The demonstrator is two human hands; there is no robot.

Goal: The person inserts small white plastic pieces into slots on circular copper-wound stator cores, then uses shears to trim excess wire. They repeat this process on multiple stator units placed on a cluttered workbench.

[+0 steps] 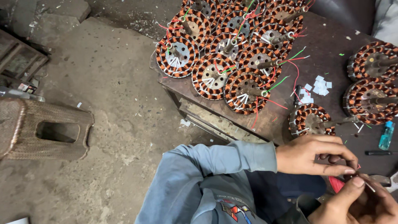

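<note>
Stators (232, 54) crowd dark workbench (331, 45) above concrete floor (112, 83).

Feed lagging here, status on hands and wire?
Left hand and right hand pinching thin wire together. Red coil beneath. Wound stators on bench, clear of hands.

Small teal bottle (386, 136) on table's right (327, 45)

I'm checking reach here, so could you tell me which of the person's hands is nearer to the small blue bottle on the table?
The left hand looks nearer, though only slightly. The small blue bottle stands to its right and a little above; the right hand sits lower, well below the bottle at the frame's bottom edge.
</note>
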